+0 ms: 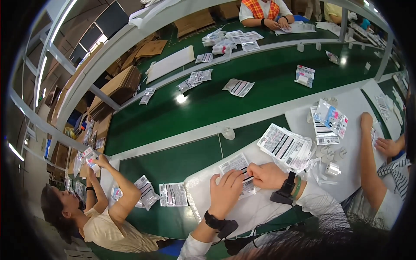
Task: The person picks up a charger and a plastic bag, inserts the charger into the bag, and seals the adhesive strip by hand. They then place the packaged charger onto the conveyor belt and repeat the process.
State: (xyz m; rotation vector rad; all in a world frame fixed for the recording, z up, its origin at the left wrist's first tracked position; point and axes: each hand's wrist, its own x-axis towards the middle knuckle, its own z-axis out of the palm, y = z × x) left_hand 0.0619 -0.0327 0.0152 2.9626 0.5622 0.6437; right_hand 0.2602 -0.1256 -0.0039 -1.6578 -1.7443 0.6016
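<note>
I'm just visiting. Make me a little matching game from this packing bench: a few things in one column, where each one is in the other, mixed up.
Things:
1. flat printed pouch
2. stack of printed pouches
3. black wrist device
4. green bracelet

Places:
A. right wrist
B. under both hands
C. left wrist
D. on the white mat, beyond the right hand

Pairs: 1-B, 2-D, 3-C, 4-A

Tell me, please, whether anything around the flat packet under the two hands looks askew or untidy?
The packet lies flat on the white mat under the left hand and right hand. The stack of labelled bags just beyond is fanned out unevenly, and loose clear scraps lie scattered beside it. Nothing looks spilled or damaged.
</note>
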